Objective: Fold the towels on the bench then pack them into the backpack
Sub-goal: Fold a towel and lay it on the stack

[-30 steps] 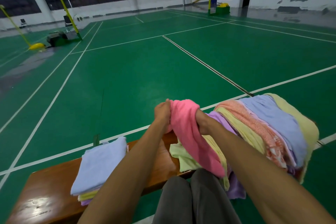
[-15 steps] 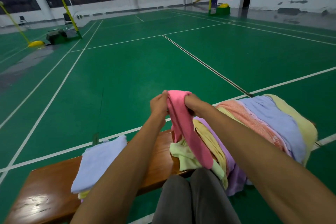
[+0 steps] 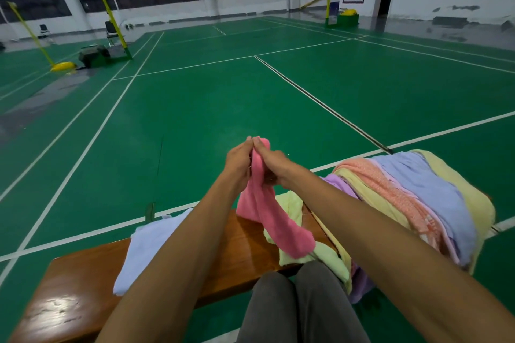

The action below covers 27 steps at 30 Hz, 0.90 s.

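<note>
Both hands are gripping the pink terry towel [image 3: 267, 211] at its top: left hand [image 3: 239, 160] and right hand [image 3: 271, 163] are curling around it, fingertips meeting. Its tail is hanging over the brown wooden bench [image 3: 83, 298]. Folded lavender towel stack [image 3: 145, 253] is lying left; heaped unfolded pastel towels [image 3: 412, 198] are sitting right.

Pink towel [image 3: 267, 211]: bunched lengthwise, held up by its top, lower end draped to the bench [image 3: 239, 253].
Folded pale-blue towel stack [image 3: 145, 253]: flat on bench, left.
Unfolded towel heap [image 3: 412, 203]: lavender, yellow, peach, blue, right end; light-green towel [image 3: 292, 209] beneath the pink one.
</note>
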Motion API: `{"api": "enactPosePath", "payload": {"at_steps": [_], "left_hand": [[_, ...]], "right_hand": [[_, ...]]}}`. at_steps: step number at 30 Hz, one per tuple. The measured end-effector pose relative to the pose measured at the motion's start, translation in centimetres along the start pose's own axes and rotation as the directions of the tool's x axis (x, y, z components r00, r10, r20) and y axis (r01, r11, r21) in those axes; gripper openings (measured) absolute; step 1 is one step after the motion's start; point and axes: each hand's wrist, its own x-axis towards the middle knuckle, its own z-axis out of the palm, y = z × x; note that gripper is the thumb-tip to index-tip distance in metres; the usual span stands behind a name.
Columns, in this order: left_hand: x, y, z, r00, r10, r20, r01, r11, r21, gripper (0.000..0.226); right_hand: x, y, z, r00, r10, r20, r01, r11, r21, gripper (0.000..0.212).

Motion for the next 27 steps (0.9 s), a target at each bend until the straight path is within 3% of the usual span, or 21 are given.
{"api": "enactPosePath", "payload": {"at_steps": [3,6,8,11,14,16,18,20,22,23,25,27], "left_hand": [[0.1,-0.2,-1.2,0.997,0.064,-0.053,-0.052,0.975,0.216,0.027],[0.9,-0.6,-1.7,0.975,0.116,-0.191,-0.059,0.958,0.280,0.037],[1.7,-0.6,-2.1,0.936,0.117,-0.332,-0.023,0.961,0.276,0.040],[2.2,0.1,-3.1,0.873,0.100,-0.477,0.008,0.976,0.219,0.037],[2.2,0.9,-4.1,0.904,0.072,-0.422,0.016,0.980,0.200,0.047],[2.2,1.2,-4.7,0.965,0.065,-0.256,0.007,0.963,0.271,0.044],[2.2,1.6,-4.7,0.992,0.083,-0.096,-0.051,0.953,0.300,0.021],[2.6,2.2,-4.8,0.993,0.119,-0.023,-0.111,0.967,0.228,0.027],[2.4,3.1,-4.7,0.989,0.144,-0.030,-0.139,0.982,0.131,0.030],[2.5,3.2,-4.9,0.987,0.148,-0.065,-0.138,0.980,0.143,0.027],[2.5,3.3,-5.4,0.979,0.120,-0.165,-0.080,0.970,0.232,0.016],[2.8,3.8,-6.1,0.953,0.113,-0.282,-0.040,0.967,0.252,0.016]], "right_hand": [[1.3,0.2,-0.8,0.978,-0.134,-0.160,0.084,0.955,-0.285,0.063],[0.8,-0.7,-1.0,0.965,-0.207,-0.162,0.128,0.908,-0.398,0.047],[1.2,-1.2,-1.6,0.945,-0.200,-0.257,0.105,0.935,-0.339,0.043],[2.8,-0.6,-3.8,0.917,-0.013,-0.400,0.017,1.000,0.005,0.028],[2.8,-1.1,-5.6,0.907,0.115,-0.406,0.025,0.945,0.325,0.022],[2.1,-1.7,-6.1,0.931,0.097,-0.351,0.015,0.953,0.303,0.035],[1.4,-2.9,-6.7,0.973,0.070,-0.219,-0.018,0.973,0.232,0.051],[0.9,-4.5,-7.3,0.997,0.007,-0.083,0.017,0.958,0.288,0.053],[1.8,-5.0,-8.2,0.986,-0.113,-0.124,0.156,0.890,0.429,0.054],[2.5,-4.5,-8.6,0.977,-0.132,-0.169,0.193,0.887,0.420,0.063],[3.0,-3.1,-8.9,0.964,-0.069,-0.257,0.126,0.969,0.212,0.072],[3.7,-2.2,-9.9,0.948,-0.084,-0.308,0.144,0.973,0.179,0.046]]}}
